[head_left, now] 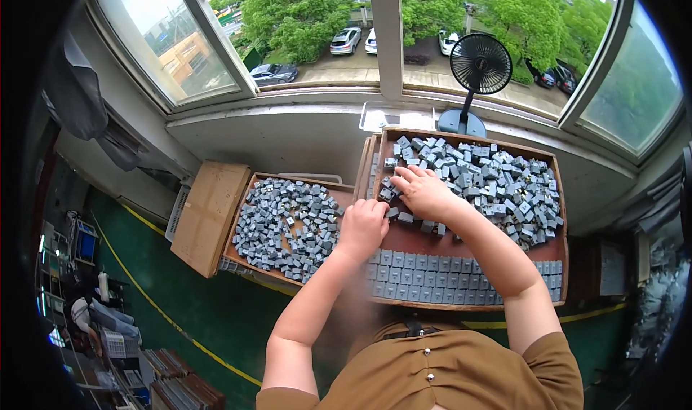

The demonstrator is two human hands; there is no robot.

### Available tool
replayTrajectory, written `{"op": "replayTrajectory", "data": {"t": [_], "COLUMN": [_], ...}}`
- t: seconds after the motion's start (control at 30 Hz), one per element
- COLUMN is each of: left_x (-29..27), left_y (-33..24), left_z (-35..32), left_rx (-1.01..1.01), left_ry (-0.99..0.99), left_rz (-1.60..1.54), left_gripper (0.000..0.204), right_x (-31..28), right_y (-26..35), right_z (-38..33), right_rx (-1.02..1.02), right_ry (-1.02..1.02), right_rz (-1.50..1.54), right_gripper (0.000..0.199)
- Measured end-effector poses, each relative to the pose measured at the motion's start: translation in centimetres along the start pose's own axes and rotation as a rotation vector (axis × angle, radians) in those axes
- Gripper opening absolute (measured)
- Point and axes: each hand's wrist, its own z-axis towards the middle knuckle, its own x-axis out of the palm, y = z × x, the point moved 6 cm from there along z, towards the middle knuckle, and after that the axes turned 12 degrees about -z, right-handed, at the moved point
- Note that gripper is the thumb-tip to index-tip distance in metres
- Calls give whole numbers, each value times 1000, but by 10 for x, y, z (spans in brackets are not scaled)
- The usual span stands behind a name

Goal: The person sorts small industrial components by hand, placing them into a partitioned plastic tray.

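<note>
At a wooden-rimmed brown tray (pixel 422 244), the left hand (pixel 362 230) curled at the left edge and the right hand (pixel 427 194) bent inside; I couldn't tell whether either gripped anything. Small, boxy grey blocks (pixel 497 183) lay jumbled farther in, neatly rowed nearside.

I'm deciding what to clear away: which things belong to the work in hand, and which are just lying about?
Likely in the work:
right hand, at loose grey blocks
left hand
larger wood-rimmed tray
block rows
smaller tray of similar blocks, perhaps

Seemingly just about:
black desk fan
cardboard box
</note>
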Motion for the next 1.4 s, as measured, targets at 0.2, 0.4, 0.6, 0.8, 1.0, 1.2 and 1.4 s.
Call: {"op": "replayTrajectory", "data": {"t": [0.2,0.4,0.6,0.8,1.0,1.2,1.4], "left_x": [-16,-12,-15,-4,5,-4,-15], "left_y": [-5,-4,-9,-5,-3,-15,-12], "left_z": [-14,-11,-11,-12,-10,-10,-14], "left_rx": [141,237,258,212,116,151,122], "left_ry": [135,221,211,196,286,396,281], "left_rz": [142,35,-20,8,34,-129,-365], "left_gripper": [13,10,15,16,15,16,19], "right_x": [-17,-22,-2,6,8,-4,-38], "right_y": [9,21,38,33,32,26,16], "right_z": [-31,-19,3,11,-2,-7,-39], "right_rx": [-146,-48,41,92,-40,19,73], "right_ry": [108,30,-13,97,189,24,-40], "right_rz": [-18,39,-91,-165,-8,-55,107], "right_gripper": [29,17,26,23,24,21,14]}}
